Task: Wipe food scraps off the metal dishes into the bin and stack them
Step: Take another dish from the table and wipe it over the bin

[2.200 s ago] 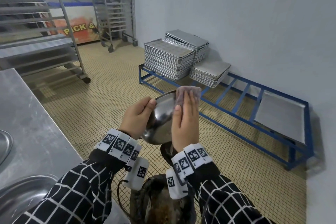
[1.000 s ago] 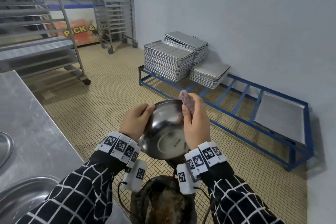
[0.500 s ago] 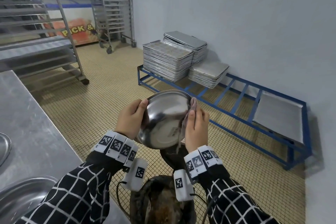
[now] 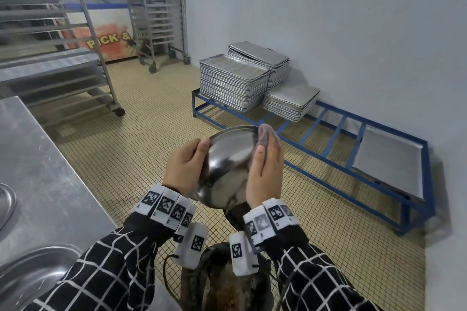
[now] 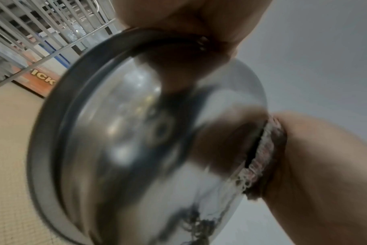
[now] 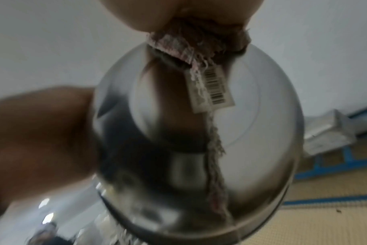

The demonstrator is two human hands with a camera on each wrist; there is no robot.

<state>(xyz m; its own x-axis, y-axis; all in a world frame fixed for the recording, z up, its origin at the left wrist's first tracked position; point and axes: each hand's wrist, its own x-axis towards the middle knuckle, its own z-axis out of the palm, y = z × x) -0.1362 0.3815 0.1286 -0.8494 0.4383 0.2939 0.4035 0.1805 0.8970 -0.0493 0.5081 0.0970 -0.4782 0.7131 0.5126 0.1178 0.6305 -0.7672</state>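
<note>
With our left hand [image 4: 185, 168] clamped on the metal bowl [image 4: 227, 159] rim above the bin [image 4: 227, 283] and our right hand [image 4: 265, 171] flat, pressing the cloth [image 4: 264, 134], a hard wipe could twist it loose.

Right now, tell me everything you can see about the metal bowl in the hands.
The metal bowl is round, shiny steel with a flat rim and a flat base carrying a barcode sticker. It is held in the air, tilted with its underside towards the person, above the dark bin. The left hand grips its left rim; the right hand presses a frayed pinkish cloth against its right side.
</note>
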